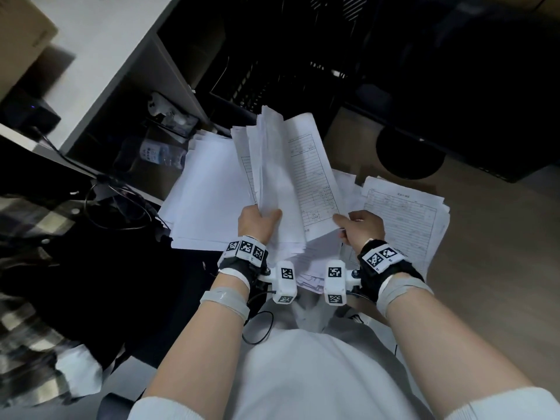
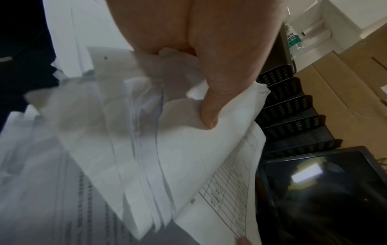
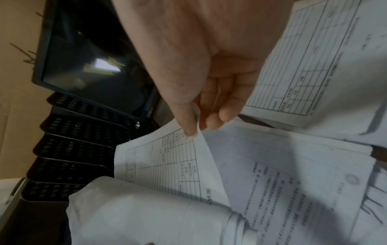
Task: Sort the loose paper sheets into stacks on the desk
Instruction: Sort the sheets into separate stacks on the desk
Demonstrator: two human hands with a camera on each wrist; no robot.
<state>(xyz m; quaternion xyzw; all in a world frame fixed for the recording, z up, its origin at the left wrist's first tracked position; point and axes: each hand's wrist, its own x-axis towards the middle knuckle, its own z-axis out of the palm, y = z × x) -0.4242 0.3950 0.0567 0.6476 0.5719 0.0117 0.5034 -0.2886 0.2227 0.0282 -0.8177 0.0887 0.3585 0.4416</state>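
My left hand point(image 1: 257, 221) grips the near end of a thick bundle of white sheets point(image 1: 272, 165), held up above the desk; its thumb point(image 2: 211, 109) presses on top of the bundle point(image 2: 146, 149). My right hand point(image 1: 360, 227) pinches the near corner of the bundle's top sheet, a printed form point(image 1: 315, 177), between thumb point(image 3: 186, 119) and fingers and lifts that form point(image 3: 167, 165) away from the rest. A stack of blank-faced sheets point(image 1: 206, 192) lies on the desk at the left. A stack of printed forms point(image 1: 403, 219) lies at the right.
A black mesh file rack point(image 1: 257, 86) and a dark monitor point(image 3: 92, 63) stand at the back of the desk point(image 1: 485, 253). A water bottle point(image 1: 157, 153) lies by the shelf on the left. Cables and a plaid cloth point(image 1: 30, 268) sit at the left.
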